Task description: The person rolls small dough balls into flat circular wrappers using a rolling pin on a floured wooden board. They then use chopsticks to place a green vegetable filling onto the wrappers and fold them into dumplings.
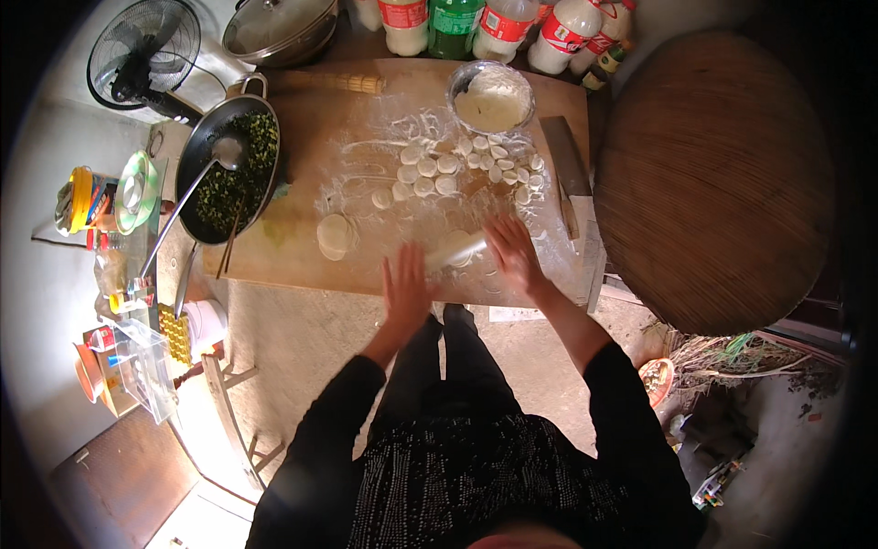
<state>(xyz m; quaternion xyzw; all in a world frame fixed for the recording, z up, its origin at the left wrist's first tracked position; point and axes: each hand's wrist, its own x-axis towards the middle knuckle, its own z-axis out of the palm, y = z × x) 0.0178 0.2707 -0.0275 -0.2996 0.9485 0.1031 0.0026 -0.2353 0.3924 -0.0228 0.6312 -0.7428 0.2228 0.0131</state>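
Note:
A light rolling pin, blurred, lies across a flat round of dough near the front edge of the wooden board. At its left end is my left hand, fingers stretched out and blurred. My right hand rests flat over its right end, palm down. Neither hand has its fingers curled round the pin. Left of them lies a stack of rolled dough rounds. Beyond the hands, several small dough pieces are spread on floured wood, with a metal bowl of flour behind them.
A wok of chopped greens with a ladle and chopsticks stands at the left. A cleaver lies at the right, beside a large round woven lid. Bottles line the back; a fan stands back left.

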